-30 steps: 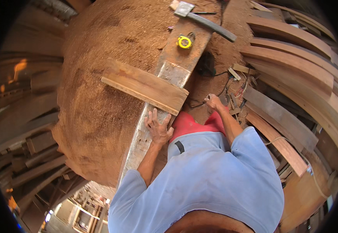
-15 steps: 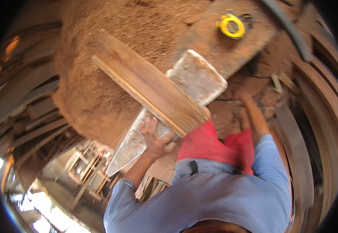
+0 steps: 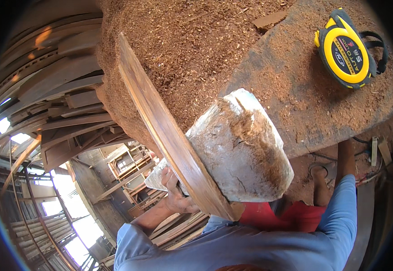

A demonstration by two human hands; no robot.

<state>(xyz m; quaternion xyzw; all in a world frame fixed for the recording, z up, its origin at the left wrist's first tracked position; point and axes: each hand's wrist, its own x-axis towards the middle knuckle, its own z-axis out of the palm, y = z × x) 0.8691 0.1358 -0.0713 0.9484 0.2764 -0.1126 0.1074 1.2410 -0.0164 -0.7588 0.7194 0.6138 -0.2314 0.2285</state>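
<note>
My left hand (image 3: 176, 194) grips the lower edge of a long brown wooden board (image 3: 169, 137), its fingers bent beside it. The board lies crosswise against a worn, whitish slab (image 3: 246, 144), partly covering it. My right forearm (image 3: 346, 158) runs up under the rusty, dust-covered plank (image 3: 277, 90) at the right, which hides that hand. A yellow and black tape measure (image 3: 345, 56) lies on this plank, well above my hidden hand.
A large mound of sawdust (image 3: 169, 45) fills the upper middle. Stacked timber (image 3: 70, 86) lines the left, with wooden frames (image 3: 126, 165) below it. Cables and wood offcuts (image 3: 374, 151) lie on the dusty ground at the right.
The view has swung and come closer to the slab and tape measure. The board looks steeper and more edge-on. My right hand has passed out of sight; the hammer has left view.
</note>
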